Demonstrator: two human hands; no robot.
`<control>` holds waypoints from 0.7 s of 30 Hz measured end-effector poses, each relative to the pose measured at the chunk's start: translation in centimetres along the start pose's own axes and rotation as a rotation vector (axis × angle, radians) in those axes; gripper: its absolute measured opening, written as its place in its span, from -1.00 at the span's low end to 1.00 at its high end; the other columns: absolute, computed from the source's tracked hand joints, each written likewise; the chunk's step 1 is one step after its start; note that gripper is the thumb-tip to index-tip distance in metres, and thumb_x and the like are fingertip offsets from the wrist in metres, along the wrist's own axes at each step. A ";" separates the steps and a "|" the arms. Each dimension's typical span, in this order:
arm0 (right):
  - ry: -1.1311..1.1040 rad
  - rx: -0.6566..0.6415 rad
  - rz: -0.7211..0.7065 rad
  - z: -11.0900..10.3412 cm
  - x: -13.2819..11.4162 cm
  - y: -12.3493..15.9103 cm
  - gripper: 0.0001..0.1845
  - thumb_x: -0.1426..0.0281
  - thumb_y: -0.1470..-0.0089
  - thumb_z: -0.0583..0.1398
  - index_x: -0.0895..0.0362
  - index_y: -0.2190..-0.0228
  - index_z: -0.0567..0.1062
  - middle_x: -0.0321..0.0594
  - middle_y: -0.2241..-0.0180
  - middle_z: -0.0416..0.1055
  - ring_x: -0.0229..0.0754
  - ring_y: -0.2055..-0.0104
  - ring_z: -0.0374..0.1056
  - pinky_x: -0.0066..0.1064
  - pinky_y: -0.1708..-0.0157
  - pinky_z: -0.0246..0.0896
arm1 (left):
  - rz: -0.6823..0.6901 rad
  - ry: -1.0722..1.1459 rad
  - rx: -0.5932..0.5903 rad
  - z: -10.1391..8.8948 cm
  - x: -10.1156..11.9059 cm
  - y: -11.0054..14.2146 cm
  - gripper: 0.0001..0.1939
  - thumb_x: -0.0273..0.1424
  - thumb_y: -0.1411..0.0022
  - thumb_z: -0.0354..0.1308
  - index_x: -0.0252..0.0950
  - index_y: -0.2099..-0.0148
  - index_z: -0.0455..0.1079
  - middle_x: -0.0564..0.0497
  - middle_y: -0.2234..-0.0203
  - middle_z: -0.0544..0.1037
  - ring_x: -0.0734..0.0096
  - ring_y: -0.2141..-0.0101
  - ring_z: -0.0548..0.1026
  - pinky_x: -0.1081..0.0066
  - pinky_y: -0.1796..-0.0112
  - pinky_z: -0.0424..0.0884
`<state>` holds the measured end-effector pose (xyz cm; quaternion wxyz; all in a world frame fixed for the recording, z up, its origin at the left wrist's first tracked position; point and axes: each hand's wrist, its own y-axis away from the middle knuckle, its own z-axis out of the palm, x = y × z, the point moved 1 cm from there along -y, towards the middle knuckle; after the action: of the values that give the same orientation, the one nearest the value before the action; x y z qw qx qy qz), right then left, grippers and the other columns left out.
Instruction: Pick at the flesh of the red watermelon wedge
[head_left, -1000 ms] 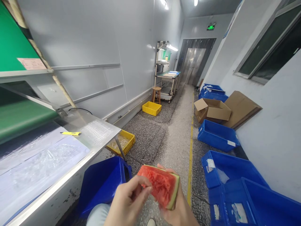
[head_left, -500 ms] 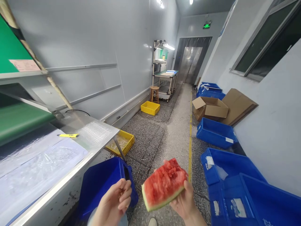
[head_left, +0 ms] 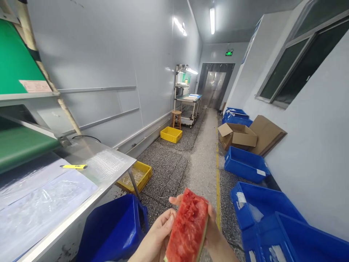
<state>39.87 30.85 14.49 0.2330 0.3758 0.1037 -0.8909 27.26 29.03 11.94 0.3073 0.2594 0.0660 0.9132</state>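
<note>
A slice of watermelon [head_left: 187, 229], red flesh with a green rind edge, stands nearly upright at the bottom middle of the head view. My right hand [head_left: 216, 236] grips it from behind and on the right, fingertips showing over its top. From the left, my left hand [head_left: 156, 238] lies against the slice with its fingers touching the red flesh.
A steel worktable [head_left: 89, 189] with clear plastic sheets and a yellow pen [head_left: 73, 166] runs along the left. A blue bin [head_left: 114, 229] stands under it, with yellow crates [head_left: 136, 176] beyond. Blue bins [head_left: 261, 203] and cardboard boxes [head_left: 238, 134] line the right wall. A corridor leads to a door.
The slice has swung from lying tilted across to nearly upright. My left hand, apart from it half a second ago, has come back against its left side. The view has tipped upward.
</note>
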 end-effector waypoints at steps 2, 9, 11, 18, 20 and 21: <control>-0.009 -0.026 0.024 0.4 -0.2 -0.5 -0.25 -0.13 0.19 0.12 0.18 0.13 0.41 -0.05 0.04 0.27 -0.11 0.02 0.22 -0.38 0.03 0.10 | 0.008 -0.024 -0.030 -0.1 0.1 -0.2 -0.67 -0.22 0.08 0.25 -0.35 0.43 0.23 0.10 0.59 0.26 0.71 0.65 0.20 0.63 0.57 0.16; 0.026 0.111 0.139 -0.1 0.4 -0.7 -0.19 -0.17 0.15 0.05 0.27 0.14 0.40 -0.09 0.31 0.39 -0.25 0.38 0.31 -0.48 0.32 0.23 | 0.000 0.012 -0.210 0.7 1.1 0.5 -0.59 -0.24 0.04 0.23 -0.27 0.13 0.33 0.08 0.57 0.37 0.83 0.79 0.09 0.69 0.74 -0.06; 0.078 0.223 0.033 0.1 0.3 -0.8 -0.38 -0.09 0.09 0.08 0.21 0.29 0.44 -0.17 0.42 0.35 -0.27 0.46 0.25 -0.46 0.39 0.19 | 0.009 0.022 -0.217 0.9 1.2 0.7 -0.59 -0.27 0.04 0.24 -0.25 0.11 0.35 0.06 0.55 0.41 0.82 0.78 0.15 0.71 0.73 -0.02; 0.333 0.435 -0.225 0.4 -0.4 -1.3 -0.65 0.10 0.01 0.14 0.15 0.38 0.33 -0.26 0.49 0.29 -0.32 0.52 0.16 -0.47 0.46 0.14 | 0.053 0.103 -0.151 1.9 1.0 0.9 -0.57 -0.34 0.16 0.32 -0.21 0.15 0.41 0.05 0.50 0.42 0.79 0.73 0.24 0.74 0.72 0.04; 0.390 0.492 -0.248 0.3 -0.6 -1.0 -0.67 0.12 0.00 0.15 0.15 0.40 0.31 -0.27 0.47 0.31 -0.32 0.52 0.18 -0.50 0.48 0.15 | 0.077 0.116 -0.139 2.2 0.8 0.9 -0.58 -0.33 0.16 0.32 -0.20 0.17 0.42 0.05 0.49 0.42 0.82 0.74 0.22 0.75 0.72 0.02; 0.433 0.517 -0.247 0.3 -0.7 -0.7 -0.67 0.12 -0.01 0.13 0.14 0.40 0.31 -0.26 0.46 0.33 -0.32 0.51 0.20 -0.51 0.49 0.15 | 0.089 0.114 -0.132 2.3 0.7 0.9 -0.59 -0.33 0.16 0.32 -0.20 0.17 0.42 0.05 0.50 0.42 0.83 0.74 0.21 0.75 0.72 0.01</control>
<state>39.75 31.62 15.22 -0.0066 0.5871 -0.0337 -0.8088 27.47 28.66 14.49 0.2784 0.1891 0.0114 0.9416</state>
